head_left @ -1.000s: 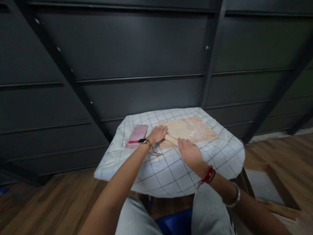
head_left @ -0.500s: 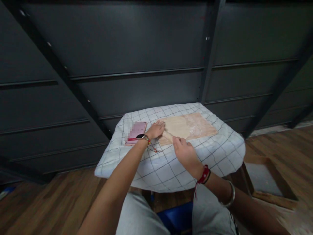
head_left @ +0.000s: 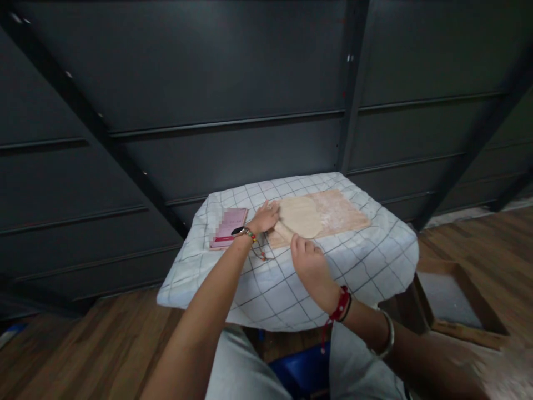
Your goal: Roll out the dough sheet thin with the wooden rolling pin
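A flat, pale sheet of dough (head_left: 300, 215) lies on a floured wooden board (head_left: 343, 214). My right hand (head_left: 310, 261) is closed round the near end of a slim light wooden rolling pin (head_left: 285, 231), which slants along the dough's left near edge. At the pin's far end is my left hand (head_left: 265, 216), its fingers stretched out over the left edge of the board and dough. How firmly that palm rests on the pin is hidden.
The board lies on a table with a white checked cloth (head_left: 283, 300). Left of my left hand is a phone with a pink screen (head_left: 229, 226). An open cardboard box (head_left: 468, 328) stands on the floor at right. A dark panelled wall (head_left: 233, 150) rises behind the table.
My right hand and the near end of the rolling pin have shifted slightly left and towards me. The left hand's fingers look more spread. The view has tilted a little.
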Demonstrator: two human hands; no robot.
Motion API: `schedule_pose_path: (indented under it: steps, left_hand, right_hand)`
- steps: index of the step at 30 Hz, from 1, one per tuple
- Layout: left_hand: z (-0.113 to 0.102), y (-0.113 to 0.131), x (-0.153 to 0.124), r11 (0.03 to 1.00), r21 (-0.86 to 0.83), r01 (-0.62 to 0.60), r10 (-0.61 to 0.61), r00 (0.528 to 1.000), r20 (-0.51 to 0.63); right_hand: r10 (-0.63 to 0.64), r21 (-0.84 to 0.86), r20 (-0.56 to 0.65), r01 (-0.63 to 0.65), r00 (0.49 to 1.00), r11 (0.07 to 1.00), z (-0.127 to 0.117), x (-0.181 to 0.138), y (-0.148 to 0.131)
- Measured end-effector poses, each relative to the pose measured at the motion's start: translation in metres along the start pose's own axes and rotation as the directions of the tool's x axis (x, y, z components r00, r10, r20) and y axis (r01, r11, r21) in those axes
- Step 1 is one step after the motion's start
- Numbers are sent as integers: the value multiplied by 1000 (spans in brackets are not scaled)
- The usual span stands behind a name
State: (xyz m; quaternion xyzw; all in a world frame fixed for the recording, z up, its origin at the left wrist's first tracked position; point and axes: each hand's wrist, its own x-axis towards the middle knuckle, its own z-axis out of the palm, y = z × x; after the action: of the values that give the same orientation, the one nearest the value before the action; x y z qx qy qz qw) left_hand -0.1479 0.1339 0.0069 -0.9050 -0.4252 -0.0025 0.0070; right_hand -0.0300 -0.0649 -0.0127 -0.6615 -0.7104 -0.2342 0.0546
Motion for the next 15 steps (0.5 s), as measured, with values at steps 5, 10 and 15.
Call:
schedule_pose_path:
  steps: [5,10,15]
  left_hand:
    - [-7,7,0,994,41,105,-106,994,22]
    - [-6,7,4,995,50,82,-82,997,13]
    - [-1,-3,7,997,68,-24,22,1000,19]
  right_hand:
    - [45,80,159,-58,986,995,1,31,60]
    - [181,-74,114,-173,977,982,-3,20,37]
    - [65,-67,84,-59,994,996,-3,4,12]
